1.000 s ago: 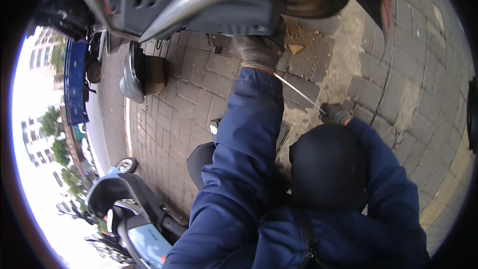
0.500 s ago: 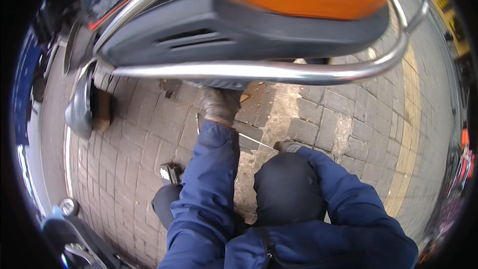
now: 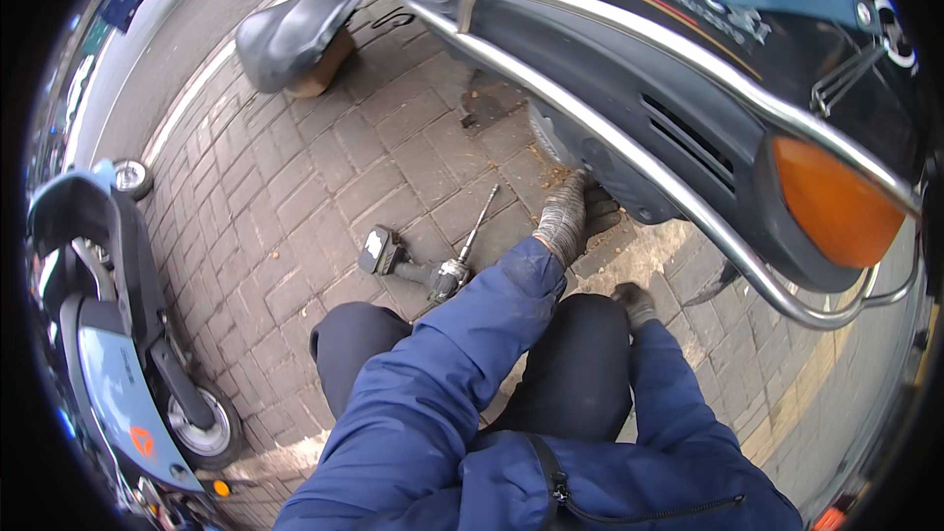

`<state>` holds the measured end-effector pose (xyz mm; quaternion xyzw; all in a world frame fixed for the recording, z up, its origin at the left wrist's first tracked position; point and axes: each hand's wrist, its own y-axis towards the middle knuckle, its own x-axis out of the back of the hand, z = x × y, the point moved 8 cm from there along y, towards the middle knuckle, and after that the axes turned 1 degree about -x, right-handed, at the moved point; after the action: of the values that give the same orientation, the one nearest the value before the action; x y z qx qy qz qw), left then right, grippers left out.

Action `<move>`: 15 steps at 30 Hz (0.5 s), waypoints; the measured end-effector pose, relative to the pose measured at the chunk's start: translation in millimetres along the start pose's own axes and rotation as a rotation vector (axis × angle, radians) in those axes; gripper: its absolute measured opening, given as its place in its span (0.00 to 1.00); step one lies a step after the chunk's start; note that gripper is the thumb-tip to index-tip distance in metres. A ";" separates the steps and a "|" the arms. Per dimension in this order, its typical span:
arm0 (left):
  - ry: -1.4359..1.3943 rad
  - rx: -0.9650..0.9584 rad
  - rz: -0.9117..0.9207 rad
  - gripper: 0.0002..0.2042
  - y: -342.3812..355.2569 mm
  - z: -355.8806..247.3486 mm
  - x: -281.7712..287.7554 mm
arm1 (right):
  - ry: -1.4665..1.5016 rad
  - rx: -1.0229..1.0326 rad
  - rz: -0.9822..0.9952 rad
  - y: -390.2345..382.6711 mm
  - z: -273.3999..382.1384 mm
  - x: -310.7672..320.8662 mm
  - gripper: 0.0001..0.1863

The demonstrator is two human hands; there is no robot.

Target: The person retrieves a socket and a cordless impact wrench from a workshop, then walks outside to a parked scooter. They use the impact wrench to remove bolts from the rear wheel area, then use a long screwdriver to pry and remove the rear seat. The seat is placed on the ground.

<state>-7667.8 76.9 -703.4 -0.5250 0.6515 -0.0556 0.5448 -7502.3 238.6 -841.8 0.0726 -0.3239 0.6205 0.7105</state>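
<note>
A dark scooter (image 3: 600,128) with chrome guard bars and an orange lens stands in front of me. My left hand (image 3: 562,216), in a grey knit glove, reaches to its low edge, against the underside. The left fingertips are partly hidden there, so their grip does not show. Beside my right knee is my right hand (image 3: 637,305), also gloved and low near the paving. Its fingers are too hidden and blurred to read. A cordless drill (image 3: 447,275) with a long thin bit lies on the bricks, left of my left forearm.
A light-blue scooter (image 3: 128,383) stands at the left. Toward the upper left, a dark scooter seat (image 3: 295,34) rests on a brown block (image 3: 324,67). Brick paving (image 3: 265,226) spreads between them, with the road beyond a white line. A chrome guard bar (image 3: 590,128) overhangs my left hand.
My view has swung left, so the scooter sits further right and the drill shows whole. The thin rod seen between my hands earlier is no longer visible. My left hand stays under the scooter.
</note>
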 end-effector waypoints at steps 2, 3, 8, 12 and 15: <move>0.012 -0.105 -0.016 0.15 -10.5 -25.0 8.6 | 0.299 -0.094 -0.033 14.2 33.2 26.9 0.10; -0.009 -0.121 -0.040 0.15 -15.4 -36.8 14.0 | 0.470 -0.156 -0.026 21.4 53.7 38.8 0.11; -0.117 -0.306 0.047 0.19 -46.6 -108.4 19.6 | 0.429 0.211 -0.043 17.2 202.1 79.4 0.25; -0.205 -0.372 0.052 0.25 -59.5 -163.2 19.6 | 0.527 0.125 -0.152 -16.7 248.0 84.8 0.28; -0.348 -0.312 -0.031 0.37 -49.0 -189.3 21.2 | 0.664 0.245 -0.188 -28.9 277.4 91.0 0.34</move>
<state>-7779.6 -55.2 -609.8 -0.6143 0.5405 0.1287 0.5603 -7576.3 168.2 -566.9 -0.0187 0.0094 0.5764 0.8169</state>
